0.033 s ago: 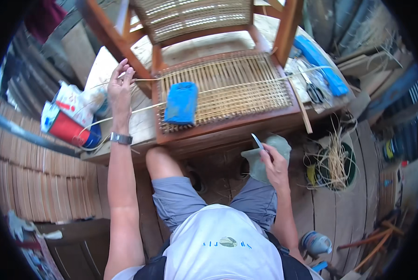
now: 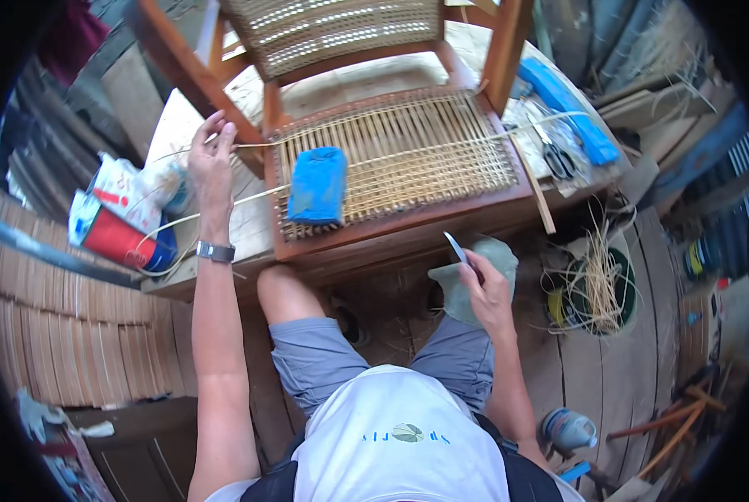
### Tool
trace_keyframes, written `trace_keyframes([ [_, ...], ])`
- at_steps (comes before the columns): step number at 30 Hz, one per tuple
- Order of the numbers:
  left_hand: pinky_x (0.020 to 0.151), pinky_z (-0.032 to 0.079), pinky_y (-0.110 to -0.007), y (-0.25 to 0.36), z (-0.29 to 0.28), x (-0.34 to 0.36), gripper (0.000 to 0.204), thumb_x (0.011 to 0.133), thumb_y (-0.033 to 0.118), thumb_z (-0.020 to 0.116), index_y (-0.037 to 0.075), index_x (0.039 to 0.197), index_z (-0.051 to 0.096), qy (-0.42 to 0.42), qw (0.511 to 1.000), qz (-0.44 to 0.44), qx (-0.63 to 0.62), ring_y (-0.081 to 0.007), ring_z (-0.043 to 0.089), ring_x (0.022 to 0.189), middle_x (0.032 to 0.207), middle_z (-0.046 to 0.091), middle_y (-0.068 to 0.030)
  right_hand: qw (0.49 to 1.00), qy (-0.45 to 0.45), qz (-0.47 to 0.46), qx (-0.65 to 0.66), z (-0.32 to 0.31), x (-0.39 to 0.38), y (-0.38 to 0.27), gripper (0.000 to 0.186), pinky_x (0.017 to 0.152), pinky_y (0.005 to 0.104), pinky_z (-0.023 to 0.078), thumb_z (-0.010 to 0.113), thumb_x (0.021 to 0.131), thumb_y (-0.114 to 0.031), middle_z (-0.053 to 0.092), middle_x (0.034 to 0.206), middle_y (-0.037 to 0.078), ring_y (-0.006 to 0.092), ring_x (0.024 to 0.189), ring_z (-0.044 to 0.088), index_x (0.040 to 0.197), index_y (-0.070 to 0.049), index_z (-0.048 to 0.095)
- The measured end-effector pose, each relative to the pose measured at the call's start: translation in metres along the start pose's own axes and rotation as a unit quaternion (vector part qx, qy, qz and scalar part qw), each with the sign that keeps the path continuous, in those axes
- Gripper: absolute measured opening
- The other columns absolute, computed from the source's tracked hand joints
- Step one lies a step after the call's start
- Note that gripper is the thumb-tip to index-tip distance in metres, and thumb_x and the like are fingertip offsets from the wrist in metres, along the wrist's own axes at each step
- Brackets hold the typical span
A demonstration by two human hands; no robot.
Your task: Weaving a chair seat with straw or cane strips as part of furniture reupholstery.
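Observation:
A wooden chair (image 2: 401, 227) with a woven cane seat (image 2: 422, 125) stands on a wooden platform. A blue block-like object (image 2: 316, 186) rests on the seat, and long pale strands (image 2: 254, 196) run across it. My left hand (image 2: 214, 159) is raised at the chair's left side, fingers pinched on a thin cane strand (image 2: 251, 145). My right hand (image 2: 489, 289) grips a knife (image 2: 455, 249), blade upward, over a grey-green cloth (image 2: 498, 258) on my right thigh.
Scissors (image 2: 558, 161) and a blue bundle (image 2: 587, 142) lie right of the seat, plastic bags (image 2: 119, 188) and a red-and-blue package (image 2: 123, 243) left. Below right are a bucket of cane strips (image 2: 604, 289) and a plastic jug (image 2: 568, 431). Stacked slats (image 2: 86, 351) stand at left.
The view has shifted very slightly, putting the chair a little further left. My hands keep the same hold, with little visible movement.

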State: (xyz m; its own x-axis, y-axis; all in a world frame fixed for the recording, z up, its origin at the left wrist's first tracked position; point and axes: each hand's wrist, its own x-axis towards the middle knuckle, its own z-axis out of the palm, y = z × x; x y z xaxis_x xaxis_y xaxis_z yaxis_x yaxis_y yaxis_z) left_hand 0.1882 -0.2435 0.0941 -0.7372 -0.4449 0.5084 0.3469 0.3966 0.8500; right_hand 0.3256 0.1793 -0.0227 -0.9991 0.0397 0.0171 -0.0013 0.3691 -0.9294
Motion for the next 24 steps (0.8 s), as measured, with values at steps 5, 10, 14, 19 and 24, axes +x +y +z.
trace_keyframes([
  [5, 0.07, 0.053, -0.029, -0.076, -0.024, 0.018, 0.028, 0.094, 0.022, 0.072, 0.003, 0.111, 0.062, 0.154, 0.936, -0.256, -0.186, -0.0199, 0.067, 0.083, 0.099, 0.066, -0.0069, 0.988, 0.028, -0.123, -0.087, 0.014, 0.034, -0.029, 0.034, 0.071, 0.0326, 0.05, 0.068, 0.094, -0.011, 0.065, 0.093, 0.011, 0.0222, 0.077, 0.063, 0.127, -0.004, 0.064],
  [10, 0.07, 0.054, -0.028, -0.082, -0.03, 0.028, 0.022, 0.099, 0.024, 0.065, 0.005, 0.11, 0.064, 0.087, 0.977, -0.144, -0.133, -0.0155, 0.068, 0.081, 0.095, 0.067, -0.0043, 0.959, 0.029, -0.245, -0.142, 0.02, 0.09, -0.035, 0.026, 0.072, 0.0453, 0.052, 0.068, 0.091, -0.01, 0.066, 0.097, 0.013, 0.0353, 0.082, 0.065, 0.117, -0.01, 0.065],
  [14, 0.075, 0.056, -0.029, -0.02, 0.015, 0.012, 0.023, 0.103, 0.019, 0.06, -0.003, 0.107, 0.067, 0.058, 0.995, -0.002, 0.084, -0.0183, 0.071, 0.087, 0.096, 0.068, -0.0093, 0.933, 0.085, -0.299, -0.178, 0.028, 0.131, -0.029, 0.025, 0.075, 0.0448, 0.052, 0.07, 0.089, -0.01, 0.062, 0.09, 0.012, 0.0345, 0.088, 0.063, 0.114, -0.012, 0.067],
  [19, 0.087, 0.054, -0.036, -0.024, 0.037, 0.055, 0.039, 0.096, 0.01, 0.064, -0.008, 0.13, 0.055, -0.045, 0.924, 0.18, 0.336, -0.0296, 0.068, 0.097, 0.115, 0.061, -0.0201, 0.907, 0.114, -0.31, -0.261, 0.043, 0.144, -0.036, 0.022, 0.076, 0.0433, 0.052, 0.073, 0.086, -0.014, 0.061, 0.086, 0.009, 0.0296, 0.088, 0.063, 0.108, -0.011, 0.071],
  [24, 0.102, 0.048, -0.043, -0.013, 0.075, 0.064, 0.065, 0.093, 0.008, 0.064, 0.002, 0.152, 0.035, -0.037, 0.877, 0.261, 0.401, -0.0346, 0.057, 0.12, 0.136, 0.045, -0.0251, 0.903, 0.099, -0.323, -0.264, 0.047, 0.164, -0.029, 0.025, 0.083, 0.0426, 0.051, 0.073, 0.085, -0.015, 0.062, 0.089, 0.007, 0.0278, 0.092, 0.063, 0.11, -0.013, 0.072],
])
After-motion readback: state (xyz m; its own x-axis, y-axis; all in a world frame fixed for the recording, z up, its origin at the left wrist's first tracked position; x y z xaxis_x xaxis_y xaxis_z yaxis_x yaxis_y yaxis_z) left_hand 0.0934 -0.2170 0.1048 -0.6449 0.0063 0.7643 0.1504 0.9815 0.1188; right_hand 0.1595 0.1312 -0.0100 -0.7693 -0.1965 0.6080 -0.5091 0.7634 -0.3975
